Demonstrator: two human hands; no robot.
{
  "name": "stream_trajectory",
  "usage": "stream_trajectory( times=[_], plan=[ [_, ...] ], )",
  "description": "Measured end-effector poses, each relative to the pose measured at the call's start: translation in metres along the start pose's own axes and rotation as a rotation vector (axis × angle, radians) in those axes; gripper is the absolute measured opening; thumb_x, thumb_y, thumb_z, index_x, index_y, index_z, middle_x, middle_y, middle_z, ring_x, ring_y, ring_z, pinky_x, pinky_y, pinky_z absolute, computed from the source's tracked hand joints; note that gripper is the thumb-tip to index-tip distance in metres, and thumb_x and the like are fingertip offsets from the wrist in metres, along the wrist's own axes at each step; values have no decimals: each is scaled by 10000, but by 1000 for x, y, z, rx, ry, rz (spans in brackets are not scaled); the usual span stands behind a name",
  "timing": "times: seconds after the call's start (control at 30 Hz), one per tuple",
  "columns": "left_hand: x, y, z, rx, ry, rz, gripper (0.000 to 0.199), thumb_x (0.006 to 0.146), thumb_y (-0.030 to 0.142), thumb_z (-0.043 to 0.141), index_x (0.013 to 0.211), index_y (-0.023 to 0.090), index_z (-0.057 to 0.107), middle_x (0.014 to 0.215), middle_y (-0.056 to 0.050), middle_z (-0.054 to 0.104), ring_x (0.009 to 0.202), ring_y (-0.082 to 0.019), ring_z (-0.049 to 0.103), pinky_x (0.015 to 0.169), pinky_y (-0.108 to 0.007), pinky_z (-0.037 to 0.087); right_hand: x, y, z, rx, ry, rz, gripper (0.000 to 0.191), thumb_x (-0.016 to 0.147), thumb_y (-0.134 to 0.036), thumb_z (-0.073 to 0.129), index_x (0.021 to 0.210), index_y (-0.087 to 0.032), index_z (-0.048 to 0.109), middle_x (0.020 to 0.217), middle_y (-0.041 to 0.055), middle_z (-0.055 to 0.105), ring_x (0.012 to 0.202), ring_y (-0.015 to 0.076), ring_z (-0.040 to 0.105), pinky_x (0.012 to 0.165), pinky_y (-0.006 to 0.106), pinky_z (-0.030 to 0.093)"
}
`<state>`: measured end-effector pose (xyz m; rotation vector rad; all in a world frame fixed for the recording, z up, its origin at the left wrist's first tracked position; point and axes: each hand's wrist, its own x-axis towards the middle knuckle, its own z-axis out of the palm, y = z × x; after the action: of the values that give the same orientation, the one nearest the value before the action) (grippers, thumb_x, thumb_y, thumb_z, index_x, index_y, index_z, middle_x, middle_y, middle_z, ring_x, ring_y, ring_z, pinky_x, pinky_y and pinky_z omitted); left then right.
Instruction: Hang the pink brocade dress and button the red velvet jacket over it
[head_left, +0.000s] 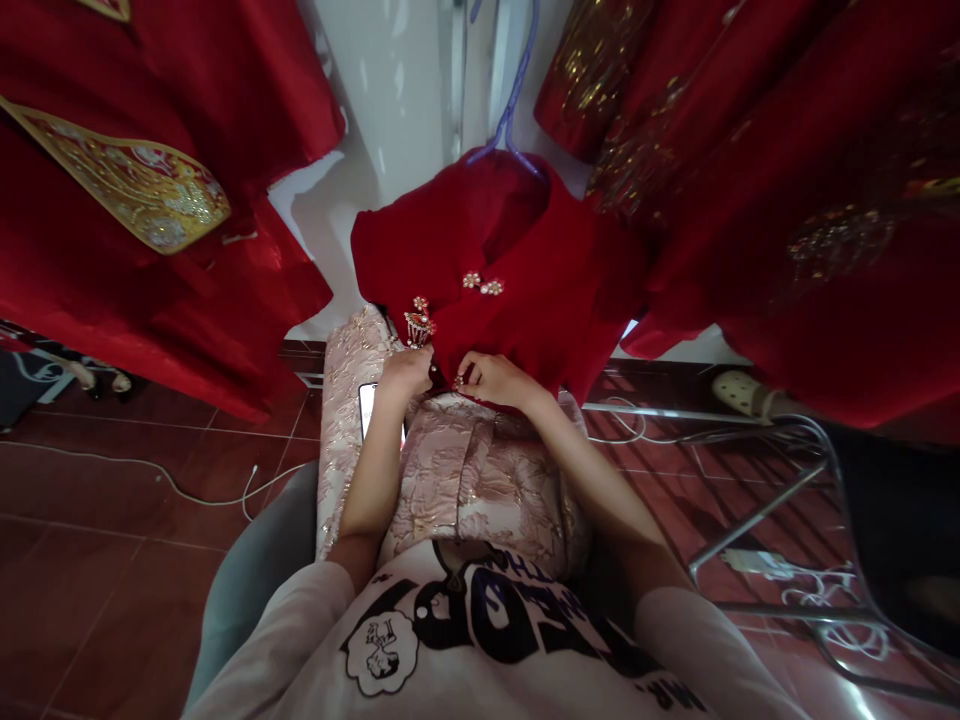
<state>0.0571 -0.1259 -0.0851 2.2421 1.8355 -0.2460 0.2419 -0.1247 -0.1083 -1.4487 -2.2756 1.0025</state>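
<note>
A red short-sleeved garment (555,290) hangs from a purple hanger (514,110), its lower part reaching my lap. A pair of beaded flower clasps (482,285) sits on its chest, and a beaded ornament with dangling strands (420,322) lies further down at the left. My left hand (407,374) is closed at the garment's edge, just below that ornament; its fingertips are partly hidden. With bent fingers, my right hand (491,382) pinches a small beaded clasp (459,383) near the lower edge. Pink brocade fabric (495,460) covers my lap under both hands.
A lit phone (367,408) lies on the brocade beside my left forearm. Red embroidered garments (277,60) hang on both sides. At the right stands a metal-framed chair (757,515), with white cables (847,600) near its legs. Another cable (180,490) crosses the tiled floor.
</note>
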Motion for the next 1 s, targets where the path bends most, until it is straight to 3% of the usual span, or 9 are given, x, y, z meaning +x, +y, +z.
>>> stream_trajectory(
  times=[0.17,0.37,0.5,0.6,0.7,0.8,1.0],
  plan=[
    [4,-12,1,-130,63,52,267,857,111,624,1104,184,695,1098,-104,784,1061,-271,738,832,-281,523,7,8,6,22,47,-7,171,766,-183,791,789,-183,622,737,-2,702,688,126,654,617,204,420],
    [4,-19,-2,-417,-18,29,157,896,133,611,1012,178,706,738,-10,767,663,-146,732,621,-192,472,6,8,1,54,74,-30,210,675,-127,757,685,-199,560,698,-27,670,693,131,637,645,217,422],
    [5,-21,-4,-430,15,68,164,855,111,568,773,164,699,684,-6,752,620,-137,709,631,-197,462,4,7,-4,173,51,-40,218,626,-136,753,685,-199,553,672,-33,650,675,129,622,623,216,418],
    [5,-23,-5,-387,103,101,210,799,129,576,603,166,644,624,-8,724,632,-144,681,637,-213,432,5,7,-5,340,7,-110,230,632,-205,761,731,-195,554,664,-39,634,650,117,612,616,215,426],
    [6,-26,-4,-352,187,115,185,769,157,583,609,161,675,604,-15,701,615,-144,624,592,-229,371,6,8,-4,407,4,-226,212,687,-270,748,765,-190,568,703,-31,649,661,113,619,638,226,451],
    [7,-30,-3,-349,238,147,157,774,202,597,727,159,741,639,-11,696,639,-142,607,574,-225,337,8,8,-3,351,-21,-314,74,767,-227,684,821,-176,682,831,20,735,774,128,669,762,257,514],
    [9,-34,-1,-447,236,102,204,761,160,603,871,195,771,732,5,754,737,-165,690,596,-203,402,11,11,0,211,-28,-287,260,853,-200,650,1071,-179,790,937,53,781,847,137,707,818,254,554]
  ],
)
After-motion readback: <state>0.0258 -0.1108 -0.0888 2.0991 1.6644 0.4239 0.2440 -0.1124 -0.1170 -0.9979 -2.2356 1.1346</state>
